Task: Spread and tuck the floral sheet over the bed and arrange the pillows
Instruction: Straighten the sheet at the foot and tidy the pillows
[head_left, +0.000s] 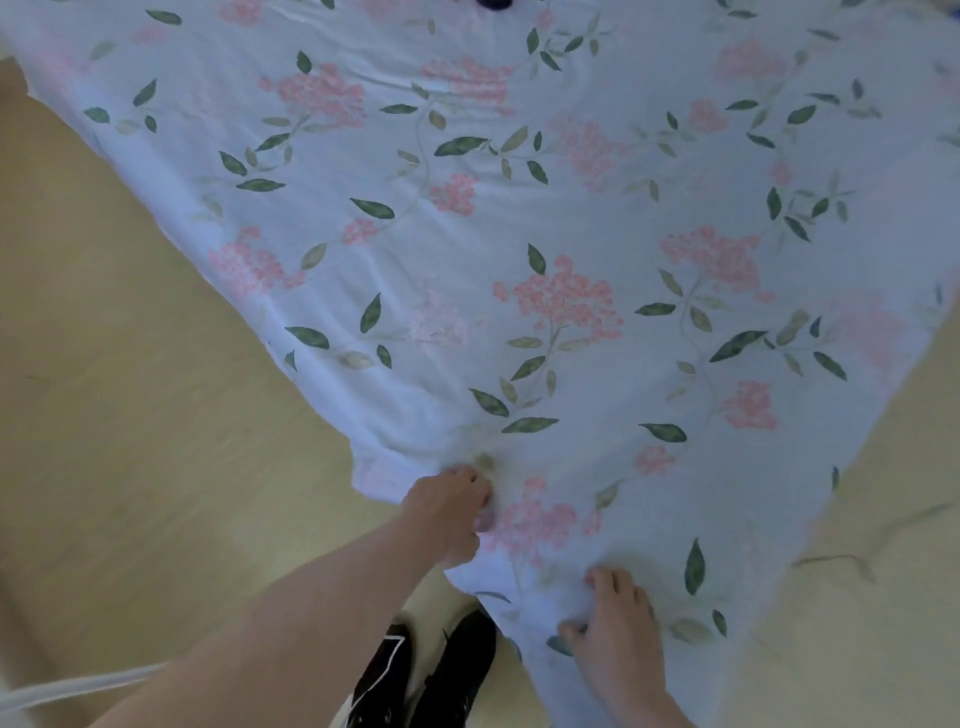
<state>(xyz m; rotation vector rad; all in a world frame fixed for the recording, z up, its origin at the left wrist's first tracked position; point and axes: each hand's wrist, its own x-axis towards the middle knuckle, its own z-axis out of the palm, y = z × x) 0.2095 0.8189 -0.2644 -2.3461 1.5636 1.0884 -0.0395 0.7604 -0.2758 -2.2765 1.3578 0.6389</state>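
Note:
The floral sheet (519, 218), pale blue with pink flower clusters and green leaves, lies spread over the bed and fills most of the view, its near corner hanging toward me. My left hand (449, 512) grips the sheet's edge near that corner, fingers curled into the fabric. My right hand (615, 631) holds the sheet lower down on the corner, thumb and fingers pinching the cloth. No pillows are in view.
Light wooden floor (130, 415) lies to the left and right of the bed corner. My black shoes (426, 675) stand right under the hanging corner. A white strip (78, 688) crosses the floor at bottom left. A dark object (493, 4) peeks in at the top edge.

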